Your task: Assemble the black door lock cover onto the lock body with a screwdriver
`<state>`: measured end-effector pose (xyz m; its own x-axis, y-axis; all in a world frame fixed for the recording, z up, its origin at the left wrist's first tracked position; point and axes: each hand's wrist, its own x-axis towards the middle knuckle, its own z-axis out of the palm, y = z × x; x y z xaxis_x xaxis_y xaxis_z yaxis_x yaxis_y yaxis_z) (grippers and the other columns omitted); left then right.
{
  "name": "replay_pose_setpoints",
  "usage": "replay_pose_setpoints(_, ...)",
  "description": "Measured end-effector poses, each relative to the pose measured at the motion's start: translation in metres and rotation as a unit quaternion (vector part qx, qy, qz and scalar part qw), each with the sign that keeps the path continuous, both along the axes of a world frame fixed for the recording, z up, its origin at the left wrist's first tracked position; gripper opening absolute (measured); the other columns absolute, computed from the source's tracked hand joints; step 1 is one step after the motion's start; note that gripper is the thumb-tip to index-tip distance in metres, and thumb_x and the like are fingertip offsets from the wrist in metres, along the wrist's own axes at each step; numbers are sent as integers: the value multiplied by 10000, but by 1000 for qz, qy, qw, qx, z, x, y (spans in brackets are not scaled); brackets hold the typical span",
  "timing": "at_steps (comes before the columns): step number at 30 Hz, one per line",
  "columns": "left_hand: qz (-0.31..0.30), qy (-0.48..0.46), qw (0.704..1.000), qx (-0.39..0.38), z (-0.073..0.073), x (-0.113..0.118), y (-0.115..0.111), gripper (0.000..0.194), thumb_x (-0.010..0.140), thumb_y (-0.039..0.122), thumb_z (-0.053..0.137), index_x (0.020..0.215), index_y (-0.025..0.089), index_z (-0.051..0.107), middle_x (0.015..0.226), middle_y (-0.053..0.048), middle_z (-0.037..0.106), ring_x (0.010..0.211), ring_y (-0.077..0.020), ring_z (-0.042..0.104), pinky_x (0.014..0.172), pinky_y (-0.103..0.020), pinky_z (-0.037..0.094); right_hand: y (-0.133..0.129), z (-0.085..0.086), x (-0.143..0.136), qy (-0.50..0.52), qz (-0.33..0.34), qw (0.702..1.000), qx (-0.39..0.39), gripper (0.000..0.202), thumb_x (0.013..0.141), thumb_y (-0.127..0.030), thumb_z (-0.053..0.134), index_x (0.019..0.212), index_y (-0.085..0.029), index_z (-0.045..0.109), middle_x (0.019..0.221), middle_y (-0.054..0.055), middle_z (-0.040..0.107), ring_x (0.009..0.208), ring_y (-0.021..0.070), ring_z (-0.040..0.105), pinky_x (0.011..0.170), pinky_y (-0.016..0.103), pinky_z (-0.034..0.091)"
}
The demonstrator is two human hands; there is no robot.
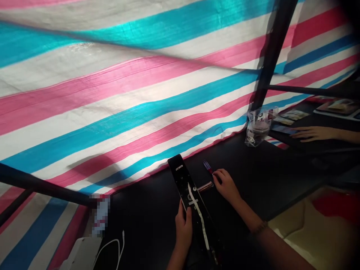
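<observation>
My left hand (184,228) grips the left edge of a long black device (177,173), which lies slanted on the dark table and has a white strip (200,215) running along it. To its right, my right hand (227,186) has its fingers pinched at the end of a small screwdriver with a clear bluish handle (207,165). Beside the device, between it and my right hand, is a thin metallic-looking piece (205,186).
A crumpled clear plastic bag (256,127) stands at the back right. Beyond it another person's hand (313,133) rests by flat papers (294,115). At lower left are a white box (84,253) and white cable (119,249). Striped sheeting (135,101) hangs behind the table.
</observation>
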<state>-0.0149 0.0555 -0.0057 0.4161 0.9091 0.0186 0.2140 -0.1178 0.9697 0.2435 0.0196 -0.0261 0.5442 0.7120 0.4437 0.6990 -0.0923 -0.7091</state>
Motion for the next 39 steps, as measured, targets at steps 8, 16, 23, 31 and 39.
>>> replay_pose_setpoints(8,75,-11,997,-12,1,8,-5,542,966,534,518,1340,165,654,1351,-123,680,1272,-332,621,1093,-472,463,24,-12,3,-14,165,986,-27,207,941,-307,542,930,-221,729,1143,112,656,1130,277,586,999,477,500)
replay_pose_setpoints(16,156,-12,987,23,10,21,-9,447,986,484,491,1200,184,745,1152,-101,775,1101,-319,704,969,-451,539,12,-15,4,-54,259,964,-38,208,932,-376,590,988,-233,730,1316,123,612,1312,337,493,1055,549,454)
replay_pose_setpoints(23,176,9,978,112,15,34,-9,361,986,417,493,1109,240,782,1196,-90,733,1141,-263,645,1039,-407,485,8,-30,10,-111,272,955,-48,307,960,-362,536,1202,-240,681,1355,130,606,1378,390,415,1046,628,415)
replay_pose_setpoints(31,109,117,967,200,-7,30,41,370,1013,268,405,1133,171,741,1169,-110,738,1161,-249,624,1053,-436,463,14,-48,15,-124,264,956,-7,350,974,-439,525,1165,-211,711,1275,138,654,1341,361,448,1067,585,418)
replay_pose_setpoints(39,-35,243,928,280,-4,21,32,380,820,321,717,1185,213,704,1304,-107,682,1332,-331,505,1054,-462,412,13,-50,15,-126,261,957,-16,346,947,-464,571,1142,-220,718,1237,122,667,1286,355,493,1054,567,436)
